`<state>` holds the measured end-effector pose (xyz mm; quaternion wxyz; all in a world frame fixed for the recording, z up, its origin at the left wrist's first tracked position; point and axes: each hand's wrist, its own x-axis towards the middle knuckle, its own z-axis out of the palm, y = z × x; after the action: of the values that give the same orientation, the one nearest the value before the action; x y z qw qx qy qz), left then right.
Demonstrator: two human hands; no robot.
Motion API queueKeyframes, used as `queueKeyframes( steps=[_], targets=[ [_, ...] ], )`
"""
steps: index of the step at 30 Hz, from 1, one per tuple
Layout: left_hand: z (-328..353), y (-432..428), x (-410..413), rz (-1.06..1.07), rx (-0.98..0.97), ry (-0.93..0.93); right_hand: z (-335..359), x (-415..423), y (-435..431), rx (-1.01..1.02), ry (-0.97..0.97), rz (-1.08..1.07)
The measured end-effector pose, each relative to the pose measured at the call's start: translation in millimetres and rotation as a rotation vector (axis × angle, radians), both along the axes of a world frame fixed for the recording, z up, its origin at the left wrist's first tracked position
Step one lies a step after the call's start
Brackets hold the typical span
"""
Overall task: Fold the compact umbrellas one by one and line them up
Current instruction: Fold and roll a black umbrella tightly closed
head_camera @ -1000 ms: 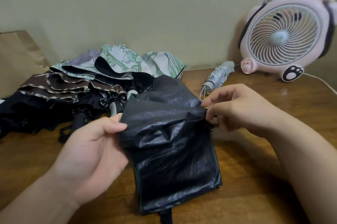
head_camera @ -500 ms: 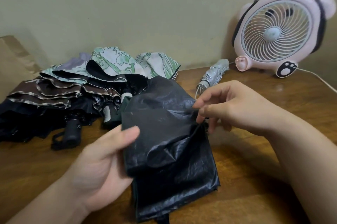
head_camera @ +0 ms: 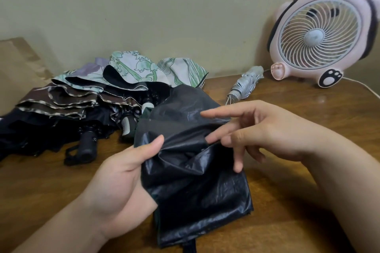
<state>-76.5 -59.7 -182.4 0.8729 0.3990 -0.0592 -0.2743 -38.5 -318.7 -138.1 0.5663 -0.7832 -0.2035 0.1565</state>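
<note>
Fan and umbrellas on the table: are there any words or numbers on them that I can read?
No words or numbers can be read anywhere.
pink fan: only a paw print on its foot, a picture with no letters.
black handle in the pile: a tiny pale mark, too small and blurred to read.
black umbrella, flowered umbrella, silver umbrella: no writing shows.

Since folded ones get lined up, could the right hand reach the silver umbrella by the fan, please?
Probably yes: the silver umbrella lies on open table just beyond the right hand, nothing between, though its fingers touch the black umbrella.
</note>
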Motion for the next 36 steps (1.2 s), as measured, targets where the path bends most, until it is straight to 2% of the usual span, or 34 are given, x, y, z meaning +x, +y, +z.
queueKeyframes(
  steps=[2,7,14,18,21,25,31,36],
  targets=[
    [-2.8,-1.8,2.1,-0.044,-0.027,0.023,-1.3,-1.1,4.1,-0.001,-0.014,-0.004],
    [-12.8,-3.2,5.9,-0.065,-0.106,0.039,-5.0,1.4,11.4,-0.149,-0.081,-0.051],
    [-14.6,1.5,19.8,-0.149,-0.189,-0.021,-7.9,-2.8,18.5,0.046,0.049,-0.005],
    [-10.5,-5.7,17.8,-0.042,-0.110,-0.084,-16.0,-0.8,24.7,0.153,0.138,-0.040],
    [-10.1,-10.6,11.9,0.093,0.049,-0.201,-18.6,3.2,26.8,0.235,0.134,-0.077],
    [-3.8,-16.8,8.3,0.156,0.076,-0.206,-22.6,9.1,24.6,0.268,0.148,-0.116],
    [-5.0,-20.3,7.1,0.191,0.118,-0.171,-15.3,11.4,6.8,0.229,0.229,0.000],
    [-6.1,-20.6,8.4,0.246,0.152,-0.147,-8.4,12.6,-7.7,0.080,0.189,-0.011]
  ],
)
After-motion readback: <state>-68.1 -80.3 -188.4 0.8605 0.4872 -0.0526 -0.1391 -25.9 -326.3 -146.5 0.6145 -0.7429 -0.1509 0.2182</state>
